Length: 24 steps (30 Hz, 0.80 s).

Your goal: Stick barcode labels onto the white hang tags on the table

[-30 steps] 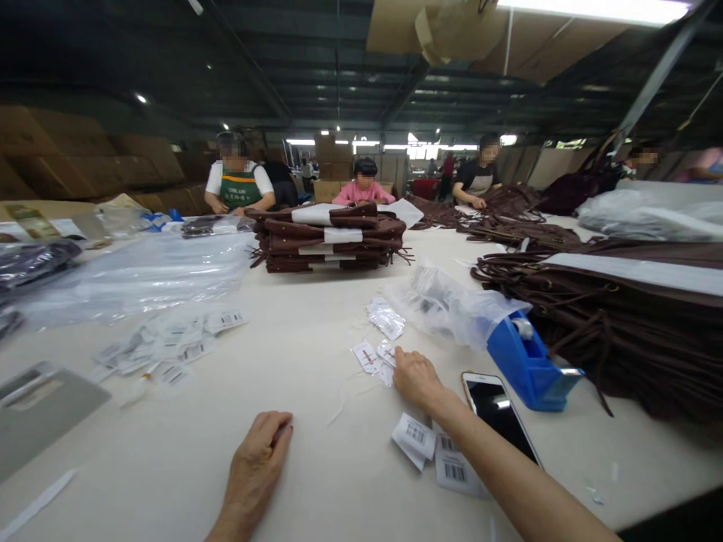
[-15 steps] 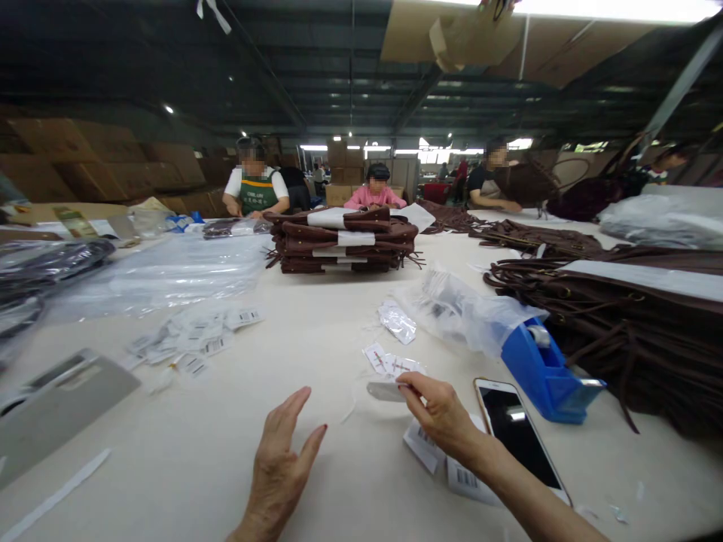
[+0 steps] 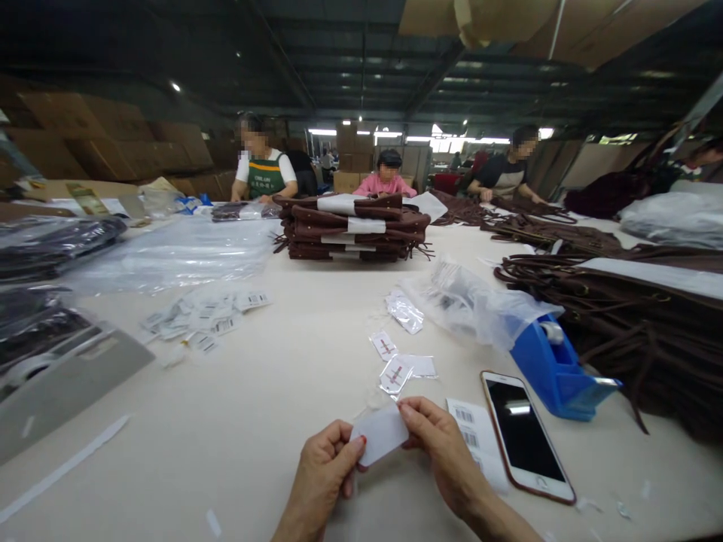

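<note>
A white hang tag is stretched between my two hands, its blank face toward me. My left hand pinches the tag's left end, thumb on top. At the opposite end, my right hand grips the upper right corner between thumb and fingers. Just beyond lie loose tags with a red and dark mark, one of them a printed tag. A sheet of barcode labels rests beside my right hand, partly covered by it.
A phone and a blue tape dispenser are on the right, near piled brown bags. Stacked brown bags stand ahead. Barcode tags, plastic sleeves and a grey dispenser occupy the left. Co-workers sit across the table.
My left hand, open and apart before, has moved right and closed on the tag's left end. My right hand has brought the tag down closer to me.
</note>
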Motion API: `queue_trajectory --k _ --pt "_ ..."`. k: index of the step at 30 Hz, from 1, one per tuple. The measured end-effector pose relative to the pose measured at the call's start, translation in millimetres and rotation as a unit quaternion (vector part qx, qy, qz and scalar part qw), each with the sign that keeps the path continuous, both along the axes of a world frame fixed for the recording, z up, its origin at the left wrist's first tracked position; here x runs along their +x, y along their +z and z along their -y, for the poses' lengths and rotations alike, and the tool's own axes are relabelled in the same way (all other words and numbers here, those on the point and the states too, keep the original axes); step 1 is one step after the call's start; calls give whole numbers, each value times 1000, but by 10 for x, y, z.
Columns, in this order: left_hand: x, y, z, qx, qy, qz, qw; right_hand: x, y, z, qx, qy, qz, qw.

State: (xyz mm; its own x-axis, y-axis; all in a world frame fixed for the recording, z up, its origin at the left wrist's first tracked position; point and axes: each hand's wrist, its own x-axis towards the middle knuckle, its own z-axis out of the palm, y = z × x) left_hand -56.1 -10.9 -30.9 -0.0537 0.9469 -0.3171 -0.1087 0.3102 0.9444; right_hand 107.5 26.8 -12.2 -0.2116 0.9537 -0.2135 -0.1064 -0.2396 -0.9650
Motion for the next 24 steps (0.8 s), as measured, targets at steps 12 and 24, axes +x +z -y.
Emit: queue_trajectory --k 12,24 --pt "-156 0 44 -25 116 90 989 -132 49 -466 330 142 609 707" --pt "-60 40 92 -17 130 97 987 -154 61 -116 154 34 190 969"
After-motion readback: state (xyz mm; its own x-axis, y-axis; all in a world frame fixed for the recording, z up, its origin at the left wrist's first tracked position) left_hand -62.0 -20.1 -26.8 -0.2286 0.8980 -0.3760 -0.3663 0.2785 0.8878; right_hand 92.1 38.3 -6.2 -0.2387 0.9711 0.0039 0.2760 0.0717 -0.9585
